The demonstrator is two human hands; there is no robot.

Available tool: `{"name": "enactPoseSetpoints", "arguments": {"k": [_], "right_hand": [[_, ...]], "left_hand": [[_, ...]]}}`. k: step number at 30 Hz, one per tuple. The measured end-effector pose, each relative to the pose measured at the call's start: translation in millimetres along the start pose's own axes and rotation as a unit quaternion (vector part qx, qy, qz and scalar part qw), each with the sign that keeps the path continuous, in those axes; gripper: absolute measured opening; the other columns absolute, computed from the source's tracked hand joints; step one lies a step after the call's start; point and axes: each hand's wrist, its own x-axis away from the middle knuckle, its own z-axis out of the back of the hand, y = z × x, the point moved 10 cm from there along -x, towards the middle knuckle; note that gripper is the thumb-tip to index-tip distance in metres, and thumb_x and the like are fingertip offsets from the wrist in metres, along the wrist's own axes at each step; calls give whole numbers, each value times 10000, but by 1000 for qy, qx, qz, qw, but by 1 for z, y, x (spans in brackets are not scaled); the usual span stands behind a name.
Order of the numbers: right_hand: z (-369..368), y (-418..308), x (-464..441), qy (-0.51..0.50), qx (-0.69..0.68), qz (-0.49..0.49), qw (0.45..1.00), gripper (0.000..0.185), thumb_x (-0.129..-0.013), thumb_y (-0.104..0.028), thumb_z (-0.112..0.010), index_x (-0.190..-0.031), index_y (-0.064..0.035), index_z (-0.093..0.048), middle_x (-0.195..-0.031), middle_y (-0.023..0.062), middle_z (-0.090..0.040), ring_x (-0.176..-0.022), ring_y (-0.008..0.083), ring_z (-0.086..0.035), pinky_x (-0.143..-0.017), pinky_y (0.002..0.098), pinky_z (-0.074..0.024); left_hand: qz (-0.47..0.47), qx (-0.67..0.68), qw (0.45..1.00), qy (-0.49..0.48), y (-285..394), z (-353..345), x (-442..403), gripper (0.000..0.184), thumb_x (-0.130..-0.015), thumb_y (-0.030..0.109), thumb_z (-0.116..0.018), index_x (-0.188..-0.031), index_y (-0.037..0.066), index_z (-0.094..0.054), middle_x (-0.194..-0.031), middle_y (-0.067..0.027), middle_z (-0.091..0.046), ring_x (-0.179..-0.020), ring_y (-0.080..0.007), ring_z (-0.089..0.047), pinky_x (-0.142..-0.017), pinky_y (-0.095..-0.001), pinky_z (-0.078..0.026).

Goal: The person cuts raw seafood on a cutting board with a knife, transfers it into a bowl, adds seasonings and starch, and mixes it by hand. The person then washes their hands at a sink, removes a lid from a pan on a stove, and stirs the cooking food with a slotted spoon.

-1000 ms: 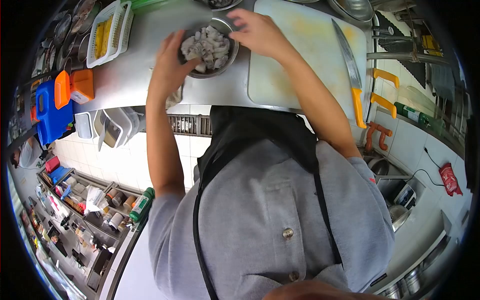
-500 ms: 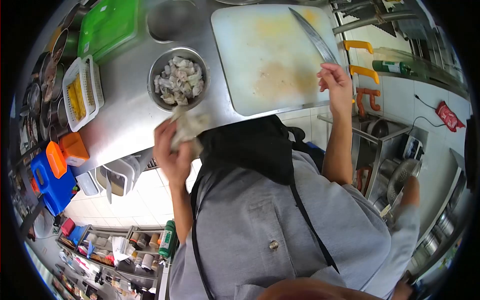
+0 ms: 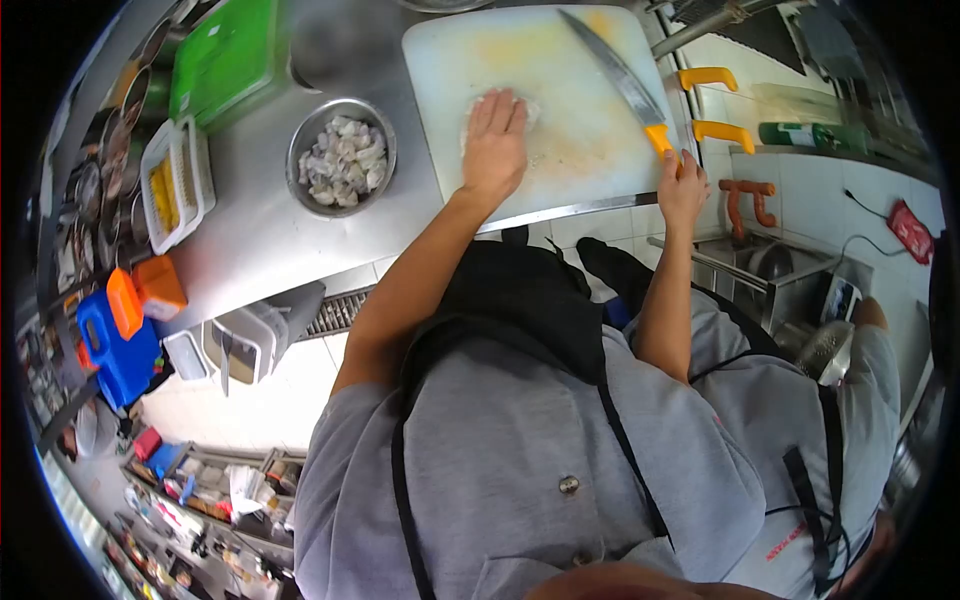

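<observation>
My left hand lies flat on a pale cloth, pressed against the white cutting board, fingers extended. At the board's right edge, my right hand has its fingers round the end of the yellow handle of a long knife. The blade rests on the board, its tip pointing away from me. Left of the board, a steel bowl holds pale, greyish cut pieces.
A green-lidded container, white baskets with yellow items, an orange container and a blue jug are at left. Yellow handles stick out at right. A co-worker stands close by at lower right.
My left hand has moved from the counter's front edge onto the board with the cloth. My right hand has come down to the knife handle. The co-worker shows more at right.
</observation>
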Motion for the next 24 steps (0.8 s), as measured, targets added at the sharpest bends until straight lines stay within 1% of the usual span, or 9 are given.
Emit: {"name": "enactPoseSetpoints", "arguments": {"k": [12, 13, 16, 17, 18, 19, 20, 22, 24], "right_hand": [[-31, -1, -10, -183, 10, -77, 980, 628, -918, -539, -432, -1285, -34, -507, -1123, 257, -595, -1018, 475, -534, -880, 524, -427], [-31, -4, -10, -183, 6, -67, 981, 628, -918, -539, -432, -1285, -34, -507, -1123, 257, -595, -1018, 475, -534, -880, 524, -427], [36, -55, -12, 87, 149, 96, 980, 522, -904, -424, -544, -1289, -75, -501, -1166, 210, -580, -966, 413, -575, -849, 476, -465], [50, -70, -16, 88, 142, 110, 980, 522, -904, -424, -544, -1289, -75, -501, -1166, 210, -580, -966, 413, -575, -849, 476, -465], [44, -89, -20, -35, -59, 131, 989, 451, -897, -317, -585, -1259, -58, -515, -1154, 184, -587, -924, 350, -595, -799, 432, -489], [33, -111, -10, -162, -253, 138, 944, 390, -891, -210, -625, -1230, -41, -529, -1142, 158, -593, -883, 287, -616, -749, 388, -514], [32, -127, 2, -167, -252, 140, 943, 390, -891, -210, -625, -1230, -41, -529, -1142, 158, -593, -883, 287, -616, -749, 388, -514], [-8, -177, 53, -451, -549, 6, 704, 298, -857, -27, -642, -1146, -7, -571, -1080, 109, -611, -830, 170, -614, -678, 305, -524], [-9, -197, 59, -472, -581, 18, 663, 267, -850, -3, -642, -1111, 1, -586, -1057, 95, -614, -834, 147, -604, -687, 298, -525]], "left_hand": [[-53, 103, 993, -2, 88, -25, 23, 458, -775, -6, -515, -1230, -41, -543, -1291, -213, -509, -1226, -370, -459, -1090, -463, -316], [-71, 124, 990, -14, 95, -25, 24, 445, -776, -5, -517, -1218, -39, -552, -1279, -208, -519, -1214, -365, -469, -1087, -460, -321], [-47, 218, 974, -40, 92, -18, 24, 410, -778, -6, -513, -1184, -14, -573, -1203, -188, -566, -1173, -344, -503, -1048, -422, -361], [-17, 306, 949, -81, 91, -21, 26, 427, -774, -32, -503, -1196, -17, -563, -1171, -197, -578, -1141, -352, -516, -1028, -409, -382], [33, 334, 942, 1, 78, -7, 29, 383, -798, -54, -450, -1157, -18, -578, -1103, -179, -599, -1046, -306, -575, -933, -364, -447], [39, 331, 943, 3, 78, 1, 29, 383, -798, -54, -450, -1157, -18, -578, -1103, -179, -599, -1046, -306, -575, -933, -364, -447], [150, 416, 895, 63, 56, 8, 33, 354, -815, -50, -422, -1125, -18, -590, -1072, -159, -601, -992, -259, -584, -883, -343, -463], [260, 488, 824, 126, 34, 26, 37, 336, -833, -45, -393, -1094, -18, -603, -1041, -138, -604, -937, -212, -593, -833, -321, -480], [406, 630, 647, 139, 7, 26, 61, 274, -870, -10, -396, -1044, -22, -607, -971, -130, -622, -849, -165, -599, -745, -293, -492]]}}
